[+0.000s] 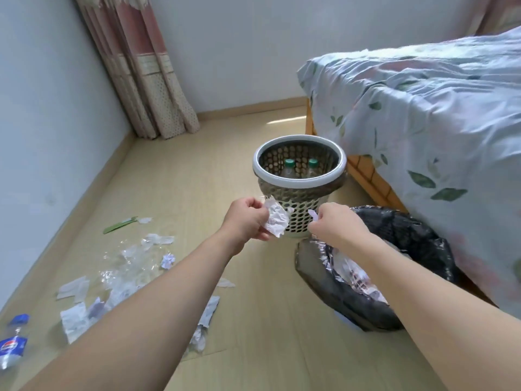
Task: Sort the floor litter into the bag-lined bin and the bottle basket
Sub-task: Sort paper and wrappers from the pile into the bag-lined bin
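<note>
Litter is what I have in both hands: my left hand (245, 221) pinches a crumpled white paper wad (276, 221) between thumb and curled fingers, held in the air in front of the bottle basket (300, 165). My right hand (335, 224) is curled round a small pale scrap (313, 214); only its tip pokes out past my knuckles, so I cannot tell what it is or how it lies.

The basket is a round, perforated plastic tub with a smooth pale rim, standing upright on the wooden floor (253, 320). Inside it, two clear bottles (289, 169) stand upright, green caps pointing up; their lower parts are hidden by the basket wall.

Right of the basket and nearer to me sits the bag-lined bin (406, 235), its glossy black bag wrinkled and slack. My right forearm covers much of its opening; some white paper shows inside.

Left of the basket and nearer to me, loose litter (135, 266) lies scattered on the floor: flat and crumpled white papers, clear crinkly plastic film that is hard to make out, and a green strip (119, 224). Farthest left, a crushed clear bottle with a blue label (12, 345) is cut off by the frame edge, its blue cap end pointing away from me.

Right of the basket, a bed (423, 122) with a leaf-print cover blurs at the edge.
</note>
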Motion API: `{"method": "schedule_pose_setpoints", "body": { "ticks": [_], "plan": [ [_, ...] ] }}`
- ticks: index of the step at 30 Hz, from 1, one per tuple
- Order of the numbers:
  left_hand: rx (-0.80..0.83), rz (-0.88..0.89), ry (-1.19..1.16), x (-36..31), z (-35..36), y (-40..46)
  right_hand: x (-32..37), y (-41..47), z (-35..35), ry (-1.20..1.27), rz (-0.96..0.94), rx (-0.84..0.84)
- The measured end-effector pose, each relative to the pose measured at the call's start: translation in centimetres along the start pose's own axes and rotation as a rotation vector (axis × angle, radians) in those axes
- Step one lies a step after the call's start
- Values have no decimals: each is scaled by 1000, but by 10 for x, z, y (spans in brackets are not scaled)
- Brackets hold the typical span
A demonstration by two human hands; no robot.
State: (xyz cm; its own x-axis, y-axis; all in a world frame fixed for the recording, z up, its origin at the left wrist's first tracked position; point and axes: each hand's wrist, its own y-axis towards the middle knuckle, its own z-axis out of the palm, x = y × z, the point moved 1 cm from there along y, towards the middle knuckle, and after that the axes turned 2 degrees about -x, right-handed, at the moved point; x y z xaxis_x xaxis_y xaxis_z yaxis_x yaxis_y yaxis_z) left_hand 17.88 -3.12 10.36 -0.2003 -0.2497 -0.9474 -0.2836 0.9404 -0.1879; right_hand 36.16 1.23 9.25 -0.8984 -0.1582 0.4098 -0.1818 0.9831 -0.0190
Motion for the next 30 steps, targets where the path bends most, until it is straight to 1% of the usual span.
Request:
{"method": "schedule_pose_setpoints", "body": {
  "ticks": [3, 6, 8, 10, 13, 16, 17, 19, 21, 24, 26, 28, 30],
  "plan": [
    [99, 24, 39, -21, 71, -1, -68, -9, -31, -42, 153, -37],
    [207, -41, 101, -18, 129, -5, -118, -25, -46, -56, 280, 29],
    [270, -76, 188, -13, 152, -8, -134, -31, -46, -55, 326, 120],
    [266, -66, 255, -12, 158, -4, -136, -24, -44, -45, 335, 137],
    [145, -9, 311, -14, 131, 15, -112, -3, -43, -4, 308, 13],
    [-9, -15, 308, -5, 69, 36, -65, 20, -26, 90, 147, -135],
    [-60, -36, 308, 1, 45, 41, -47, 27, -17, 118, 89, -163],
    [-152, -89, 330, 20, -5, 46, -8, 38, 10, 137, -10, -164],
    [-224, -150, 398, 49, -52, 45, 34, 46, 50, 147, -102, -93],
    [-264, -219, 547, 100, -97, 34, 74, 45, 113, 155, -203, 100],
    [-217, -275, 650, 139, -110, 27, 90, 45, 160, 147, -225, 255],
    [-111, -338, 770, 181, -108, 21, 94, 47, 205, 127, -188, 377],
    [-8, -333, 992, 218, -96, 19, 93, 48, 244, 102, -132, 450]
  ]
}}
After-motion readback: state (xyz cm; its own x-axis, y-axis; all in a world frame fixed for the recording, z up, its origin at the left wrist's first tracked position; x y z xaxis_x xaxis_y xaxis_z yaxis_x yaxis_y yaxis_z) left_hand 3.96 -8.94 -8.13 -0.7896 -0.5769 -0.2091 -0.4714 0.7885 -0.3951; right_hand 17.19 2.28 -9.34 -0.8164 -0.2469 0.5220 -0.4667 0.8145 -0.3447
